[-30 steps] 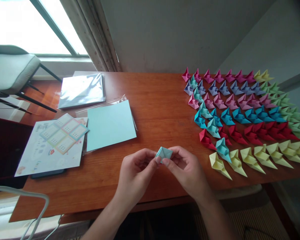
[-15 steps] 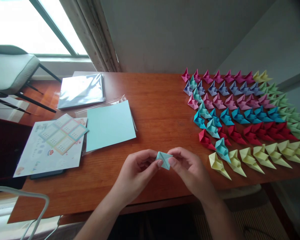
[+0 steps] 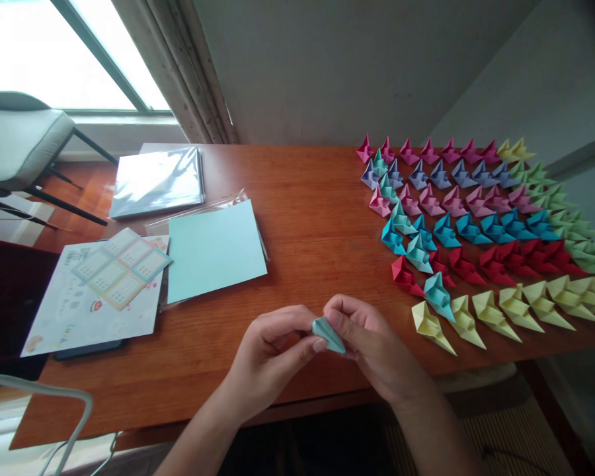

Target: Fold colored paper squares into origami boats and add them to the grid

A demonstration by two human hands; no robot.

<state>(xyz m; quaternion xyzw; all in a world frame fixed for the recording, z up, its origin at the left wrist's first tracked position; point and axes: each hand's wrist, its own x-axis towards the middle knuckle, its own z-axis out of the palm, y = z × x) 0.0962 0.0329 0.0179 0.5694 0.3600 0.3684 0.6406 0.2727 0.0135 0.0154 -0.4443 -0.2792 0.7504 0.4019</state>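
Between both hands, above the front part of the wooden table (image 3: 307, 218), is a small piece of folded light-blue paper (image 3: 328, 336). My left hand (image 3: 272, 350) pinches its left side between thumb and fingers. On the other side my right hand (image 3: 369, 340) grips the paper's right edge, thumb on top, its other fingers curled behind. The underside of the folded paper is hidden by the fingers. To the right of my right hand lie a light-blue origami boat (image 3: 439, 295) and a pale-yellow origami boat (image 3: 430, 324).
Rows of origami boats in red (image 3: 469, 266), blue (image 3: 471, 229), pink (image 3: 455, 200) and other colours cover the table's right side. Light-blue paper sheets (image 3: 218, 251), a plastic-wrapped pack (image 3: 157, 182) and a printed sheet (image 3: 94, 317) lie on the left. A chair (image 3: 24, 139) stands beyond.
The folded paper has turned from a flat, diamond-like face to a narrower, slanted shape. My right hand has shifted its grip, its thumb now higher on the paper.
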